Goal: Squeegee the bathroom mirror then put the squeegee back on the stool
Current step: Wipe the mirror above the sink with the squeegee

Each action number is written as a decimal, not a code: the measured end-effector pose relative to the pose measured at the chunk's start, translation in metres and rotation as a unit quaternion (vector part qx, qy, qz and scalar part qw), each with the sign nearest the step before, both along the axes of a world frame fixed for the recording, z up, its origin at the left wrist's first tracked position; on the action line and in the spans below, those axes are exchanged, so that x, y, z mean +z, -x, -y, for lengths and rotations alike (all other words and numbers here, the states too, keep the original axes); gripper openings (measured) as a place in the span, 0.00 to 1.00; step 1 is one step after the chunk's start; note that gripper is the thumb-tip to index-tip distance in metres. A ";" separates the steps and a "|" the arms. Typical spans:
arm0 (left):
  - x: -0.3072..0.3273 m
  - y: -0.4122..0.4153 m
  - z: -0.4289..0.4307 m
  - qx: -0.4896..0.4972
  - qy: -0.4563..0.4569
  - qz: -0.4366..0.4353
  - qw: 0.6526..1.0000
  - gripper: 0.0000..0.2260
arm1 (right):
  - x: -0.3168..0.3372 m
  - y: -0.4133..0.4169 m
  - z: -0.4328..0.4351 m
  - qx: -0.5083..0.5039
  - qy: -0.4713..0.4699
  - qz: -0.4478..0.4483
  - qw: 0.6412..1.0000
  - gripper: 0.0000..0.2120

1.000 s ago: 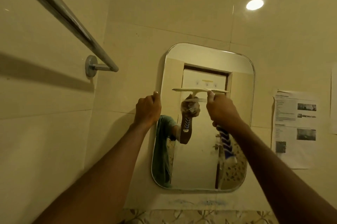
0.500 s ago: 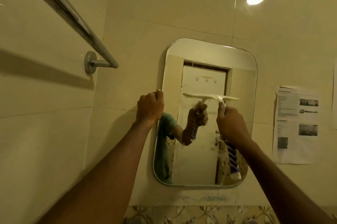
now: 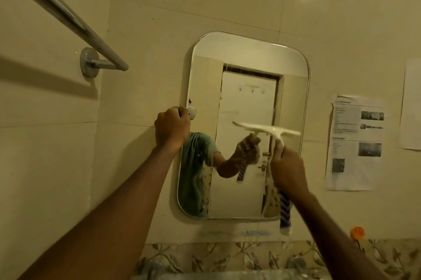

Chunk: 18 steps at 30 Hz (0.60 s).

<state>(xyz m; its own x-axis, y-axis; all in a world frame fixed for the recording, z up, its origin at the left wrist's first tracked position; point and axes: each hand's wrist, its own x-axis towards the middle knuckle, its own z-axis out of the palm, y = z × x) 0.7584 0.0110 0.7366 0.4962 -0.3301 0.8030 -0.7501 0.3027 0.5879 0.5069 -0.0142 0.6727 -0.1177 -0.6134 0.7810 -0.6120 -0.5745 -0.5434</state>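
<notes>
A rounded rectangular mirror (image 3: 248,63) hangs on the tiled wall ahead. My right hand (image 3: 288,170) grips the handle of a white squeegee (image 3: 271,130). Its blade lies against the glass at mid height on the right side. The blue-striped end of the handle sticks out below my wrist. My left hand (image 3: 172,128) is curled around the mirror's left edge beside a small round fitting. The stool is out of view.
A chrome towel bar (image 3: 63,14) runs along the left wall, above my left arm. A printed paper sheet (image 3: 355,143) is stuck to the wall right of the mirror. An orange hook (image 3: 357,232) sits lower right. Taps and a patterned tile border lie below.
The squeegee and my right hand have slid down and to the right across the glass. My left hand has stayed at the mirror's left edge.
</notes>
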 end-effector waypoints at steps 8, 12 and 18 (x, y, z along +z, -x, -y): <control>-0.018 0.000 0.003 0.009 -0.004 -0.018 1.000 0.19 | 0.023 0.027 -0.003 0.042 -0.019 0.019 0.999 0.23; -0.019 0.002 0.005 0.021 0.006 -0.017 1.000 0.19 | 0.044 0.034 0.012 0.031 0.023 0.027 0.999 0.22; -0.022 0.003 0.007 0.037 0.013 -0.010 0.999 0.18 | -0.064 0.026 0.014 0.003 -0.030 0.024 0.999 0.23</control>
<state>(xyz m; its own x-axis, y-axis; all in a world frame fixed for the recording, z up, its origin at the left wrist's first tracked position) 0.7550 0.0039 0.7149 0.5351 -0.2711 0.8001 -0.7585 0.2630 0.5963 0.4814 -0.0283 0.6087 -0.1499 -0.6601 0.7361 -0.5809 -0.5436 -0.6058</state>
